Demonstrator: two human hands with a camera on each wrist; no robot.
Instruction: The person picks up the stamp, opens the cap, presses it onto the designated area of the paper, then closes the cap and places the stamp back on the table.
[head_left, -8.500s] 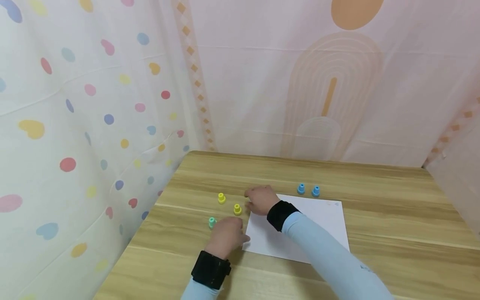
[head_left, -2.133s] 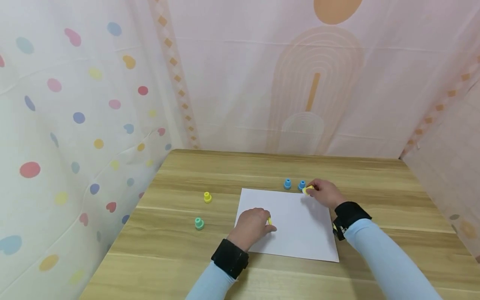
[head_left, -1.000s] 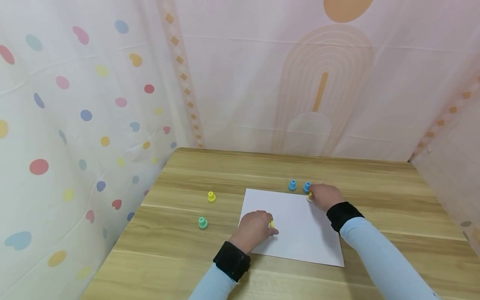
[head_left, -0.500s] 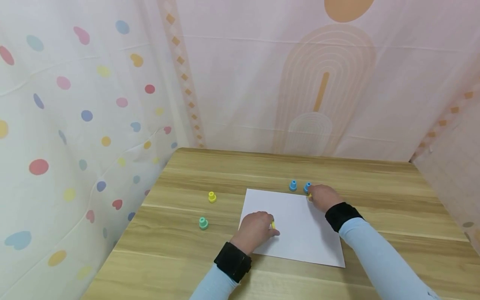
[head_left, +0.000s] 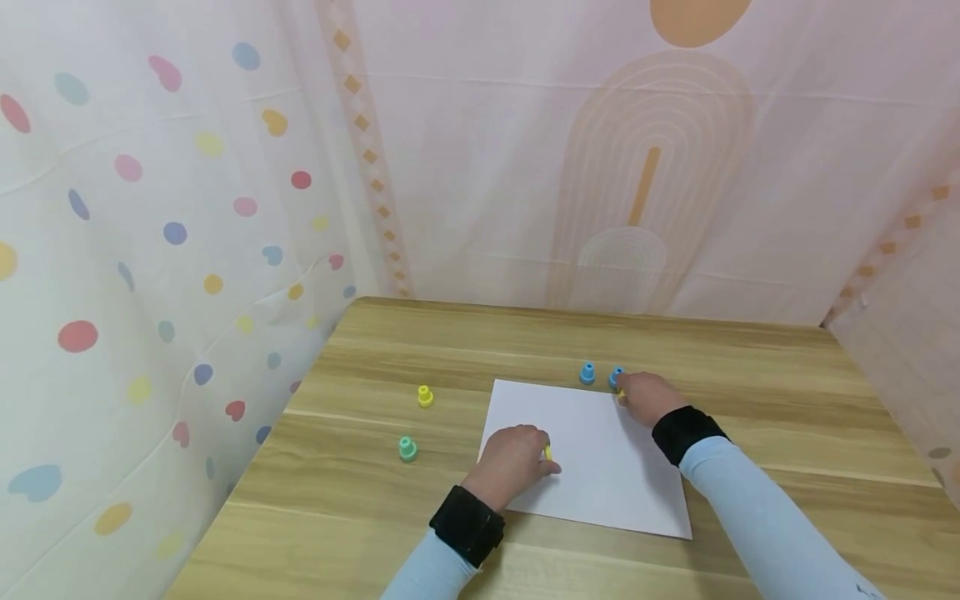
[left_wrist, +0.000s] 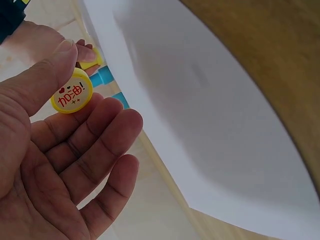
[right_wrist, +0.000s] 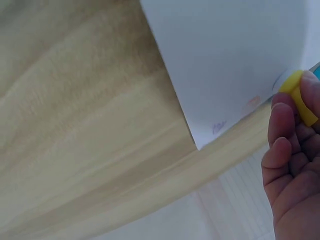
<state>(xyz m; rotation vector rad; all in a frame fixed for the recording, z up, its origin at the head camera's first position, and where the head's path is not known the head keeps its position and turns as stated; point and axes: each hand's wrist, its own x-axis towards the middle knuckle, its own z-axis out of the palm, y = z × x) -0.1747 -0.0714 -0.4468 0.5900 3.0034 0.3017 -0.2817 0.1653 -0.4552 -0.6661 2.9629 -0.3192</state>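
Note:
My right hand (head_left: pixel 647 397) pinches a yellow toy stamp (right_wrist: pixel 300 102) down at the far edge of the white paper (head_left: pixel 592 467), near its right corner. Whether the stamp's face touches the sheet is hidden. Small faint coloured prints (right_wrist: pixel 218 127) mark that corner. My left hand (head_left: pixel 510 463), above the paper's left part, holds a round yellow stamp cap (left_wrist: pixel 72 93) by thumb and forefinger; red characters and little hearts cover its white disc. Its other fingers are half curled. Just beyond the right hand stands a blue stamp (head_left: pixel 615 376).
A second blue stamp (head_left: pixel 587 374) stands behind the paper. To the left, a yellow stamp (head_left: pixel 425 397) and a green stamp (head_left: pixel 407 450) stand upright on the wooden table (head_left: pixel 330 517). Patterned curtains (head_left: pixel 480 200) hang behind the table and at its left.
One yellow stamp has left the table's left side and is uncapped, its parts in both hands. The right hand came across and lowered to the paper's edge; both are nearly still lately.

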